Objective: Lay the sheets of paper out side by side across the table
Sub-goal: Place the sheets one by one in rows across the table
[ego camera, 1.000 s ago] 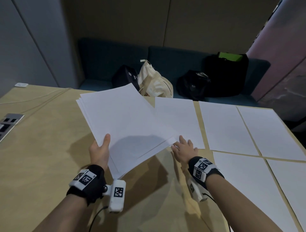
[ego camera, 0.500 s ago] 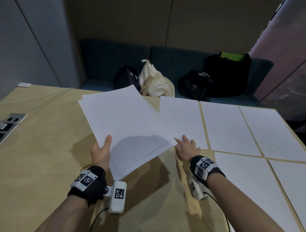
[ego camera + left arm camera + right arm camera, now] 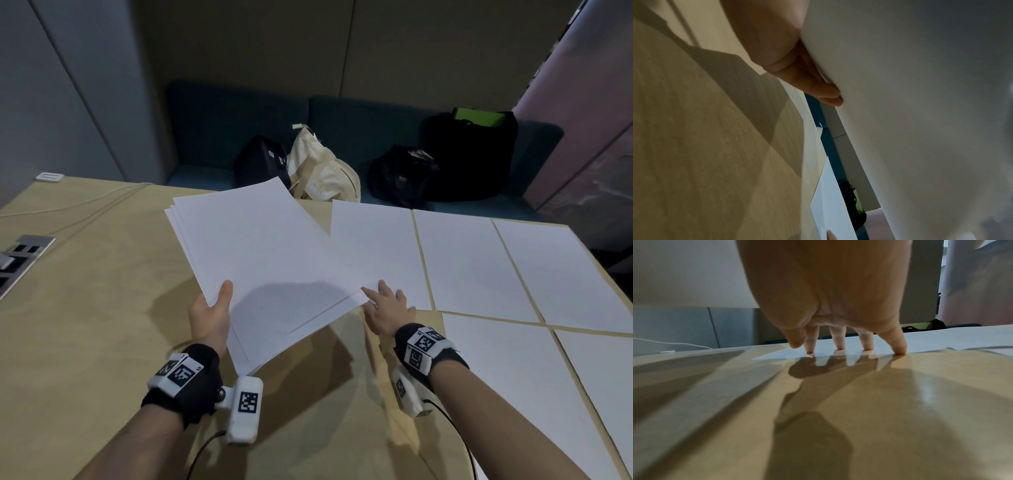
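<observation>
My left hand [image 3: 214, 313] holds a fanned stack of white paper [image 3: 260, 260] above the wooden table [image 3: 85, 308], thumb on top and fingers [image 3: 824, 92] under the stack's underside [image 3: 920, 97]. My right hand [image 3: 388, 306] presses straight fingertips [image 3: 900, 350] on the near edge of a single sheet [image 3: 380, 246] lying flat on the table. That sheet's near left corner [image 3: 777, 355] shows in the right wrist view. Several more sheets lie side by side to the right, such as one [image 3: 472, 263] beside it and another [image 3: 513, 370] in the near row.
A dark sofa [image 3: 359, 137] behind the table holds black bags [image 3: 469, 157] and a cream tote [image 3: 322, 171]. A cable [image 3: 85, 205] and a power socket panel [image 3: 20, 253] sit at the table's left. Bare wood stretches left of the stack.
The right hand's fingers have slid a little on the flat sheet's near edge. The left hand and its stack have stayed nearly still.
</observation>
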Available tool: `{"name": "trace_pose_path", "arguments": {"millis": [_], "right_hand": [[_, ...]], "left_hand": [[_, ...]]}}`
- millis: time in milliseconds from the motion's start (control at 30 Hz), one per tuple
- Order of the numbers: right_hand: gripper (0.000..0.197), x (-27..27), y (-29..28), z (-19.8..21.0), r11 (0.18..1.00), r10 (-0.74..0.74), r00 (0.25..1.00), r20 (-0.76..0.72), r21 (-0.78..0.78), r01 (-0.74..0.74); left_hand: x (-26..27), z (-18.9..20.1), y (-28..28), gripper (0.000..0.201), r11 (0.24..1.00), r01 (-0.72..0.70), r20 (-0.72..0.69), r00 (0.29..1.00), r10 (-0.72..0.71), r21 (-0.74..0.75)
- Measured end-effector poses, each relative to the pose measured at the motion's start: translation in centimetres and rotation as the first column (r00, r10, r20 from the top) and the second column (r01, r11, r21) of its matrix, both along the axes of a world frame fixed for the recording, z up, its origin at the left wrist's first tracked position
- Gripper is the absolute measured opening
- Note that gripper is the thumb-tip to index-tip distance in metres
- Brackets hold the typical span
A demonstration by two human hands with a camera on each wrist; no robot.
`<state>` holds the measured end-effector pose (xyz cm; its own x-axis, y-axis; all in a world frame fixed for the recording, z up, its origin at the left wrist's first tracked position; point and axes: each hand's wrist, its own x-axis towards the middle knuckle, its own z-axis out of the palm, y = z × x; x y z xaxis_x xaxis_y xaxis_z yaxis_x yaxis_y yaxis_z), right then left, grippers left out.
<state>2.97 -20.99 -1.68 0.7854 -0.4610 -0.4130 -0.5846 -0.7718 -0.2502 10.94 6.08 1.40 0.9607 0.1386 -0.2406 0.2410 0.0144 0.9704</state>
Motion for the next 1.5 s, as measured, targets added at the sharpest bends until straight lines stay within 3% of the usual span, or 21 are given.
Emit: {"name": "trace_pose_path", "arguments": {"millis": [967,1067,1167,1267,1400,1500], "right_hand": [[0.044,-0.1,0.5,1.0,1.0,0.011,1.0,-0.009,0.023,-0.011],[0.043,-0.2,0.5,1.4,1.0,0.007,1.0,0.023,0.026,-0.008],[0.041,-0.2,0.6,2.4,0.999,-0.024,0.989,0.149,0.033,0.019],[0.038,-0.1,0.4,3.7,0.975,-0.136,0.938,0.32,0.211,0.07],[0.039,-1.0,0.9,6.9,0.783,-0.365,0.871,0.329,0.614,0.096],[0.024,-2.1,1.9,8.1,0.795,-0.25,0.902,0.352,0.606,-0.016]], "left_hand": [[-0.2,0.4,-0.1,0.032,0.999,0.023,-0.005,1.0,-0.023,-0.029],[-0.3,0.4,-0.1,0.031,0.999,0.024,-0.006,1.0,-0.024,-0.038],[-0.3,0.5,-0.2,0.032,0.999,0.032,-0.01,0.999,-0.032,-0.044],[-0.5,0.5,-0.2,0.033,0.998,0.049,-0.017,0.999,-0.05,-0.038],[-1.1,0.8,-0.4,0.033,0.995,0.095,-0.017,0.995,-0.096,-0.041],[-1.8,1.1,-0.6,0.032,0.99,0.13,0.004,0.992,-0.13,-0.049]]}}
